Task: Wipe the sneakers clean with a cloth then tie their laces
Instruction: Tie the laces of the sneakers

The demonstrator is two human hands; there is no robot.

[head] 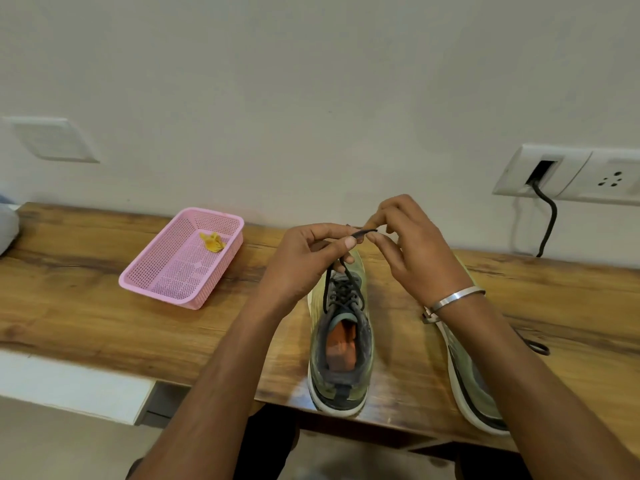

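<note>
Fingers (349, 242) of both the left hand (304, 261) and the right hand (412, 244) pinch the dark laces (343, 289) raised above the near-centre sneaker (341, 344) on the desk (86, 289), so tying looks just begun. The yellow cloth (213, 242) lies in the pink basket (138, 282) at far left (wiping is probably over), while the right sneaker (467, 372), partly behind the forearm, trails a loose lace and seems untied.

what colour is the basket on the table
Pink, a perforated plastic basket with a yellow cloth inside; the head view shows it clearly.
</note>
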